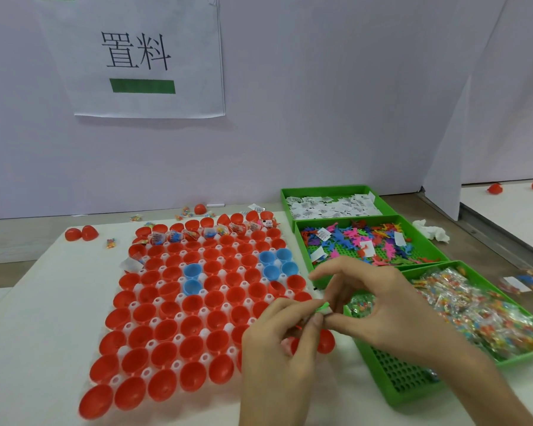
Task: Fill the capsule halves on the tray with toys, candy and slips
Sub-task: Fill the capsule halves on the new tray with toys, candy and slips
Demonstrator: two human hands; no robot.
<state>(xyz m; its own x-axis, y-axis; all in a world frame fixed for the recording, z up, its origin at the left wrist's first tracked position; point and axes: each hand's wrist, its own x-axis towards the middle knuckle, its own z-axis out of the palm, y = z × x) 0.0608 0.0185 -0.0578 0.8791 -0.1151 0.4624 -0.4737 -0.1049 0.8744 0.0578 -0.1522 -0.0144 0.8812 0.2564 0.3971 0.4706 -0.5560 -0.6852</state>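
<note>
A white tray (130, 329) on the table holds many red capsule halves (166, 330) and several blue capsule halves (277, 262). Halves in the far row (210, 232) carry toys, candy and slips; the nearer ones look empty. My left hand (277, 355) and my right hand (379, 305) meet over the tray's right edge. Both pinch a small green toy (323, 306) between fingertips. Three green bins sit to the right: slips (330, 207), plastic toys (366, 241), wrapped candy (474, 309).
Loose red halves (80, 233) and candy packets (111, 242) lie left of and behind the tray. A crumpled tissue (431, 233) lies right of the bins. A paper sign (136, 56) hangs on the wall behind. More red halves (494, 188) sit on a far right surface.
</note>
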